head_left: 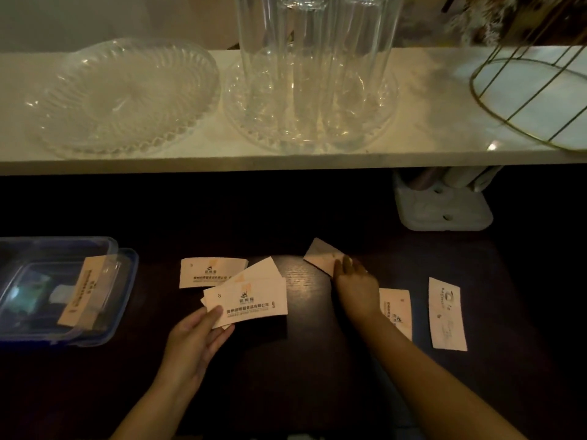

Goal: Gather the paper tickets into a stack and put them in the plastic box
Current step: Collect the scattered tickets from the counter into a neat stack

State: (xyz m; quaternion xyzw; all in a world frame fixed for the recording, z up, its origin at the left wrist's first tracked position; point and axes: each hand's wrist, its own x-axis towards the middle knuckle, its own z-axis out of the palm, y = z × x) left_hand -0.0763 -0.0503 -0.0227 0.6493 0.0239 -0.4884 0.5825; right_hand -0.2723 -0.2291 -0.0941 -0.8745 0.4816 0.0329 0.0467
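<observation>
My left hand (pixel 198 333) holds a fanned bunch of pale paper tickets (pixel 251 296) above the dark table. My right hand (pixel 352 282) pinches one ticket (pixel 320 255) lifted at an angle, farther back. One ticket (pixel 209 271) lies flat behind the held bunch. Two more lie to the right, one (pixel 397 309) partly under my right forearm, another (pixel 446 314) beyond it. The clear plastic box (pixel 104 325) with a blue rim sits at the left, with tickets (pixel 84 290) leaning inside it.
A white shelf (pixel 222 157) runs above the table, carrying a glass plate (pixel 120 96), tall glasses on a glass dish (pixel 311 122) and a gold wire basket (pixel 533 100). A pale plastic holder (pixel 444 211) stands under the shelf at back right.
</observation>
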